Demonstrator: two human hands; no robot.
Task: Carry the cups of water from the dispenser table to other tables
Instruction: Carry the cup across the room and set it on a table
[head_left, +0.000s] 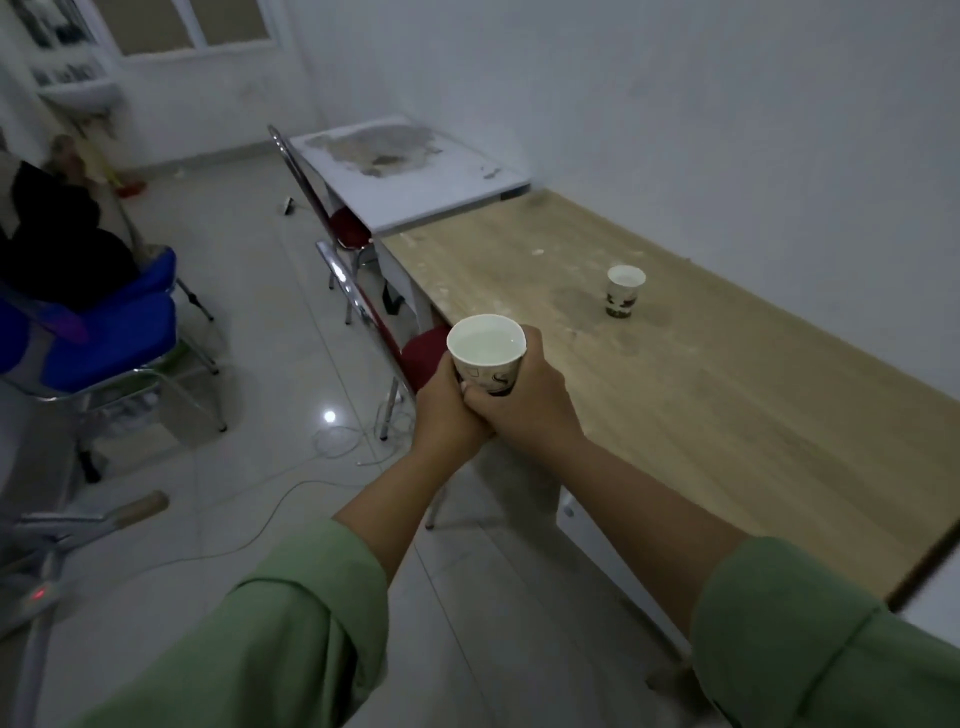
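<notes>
With both hands, left hand and right hand, fingers wrapped around the nearly full printed white paper cup at frame centre, we should keep it level and lower it gently onto the long light-wood worktop.

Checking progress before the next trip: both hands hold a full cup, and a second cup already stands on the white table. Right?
Not quite. The head view shows the second cup on the wooden table, not the white one. Both the left hand and right hand do hold the full cup.
</notes>
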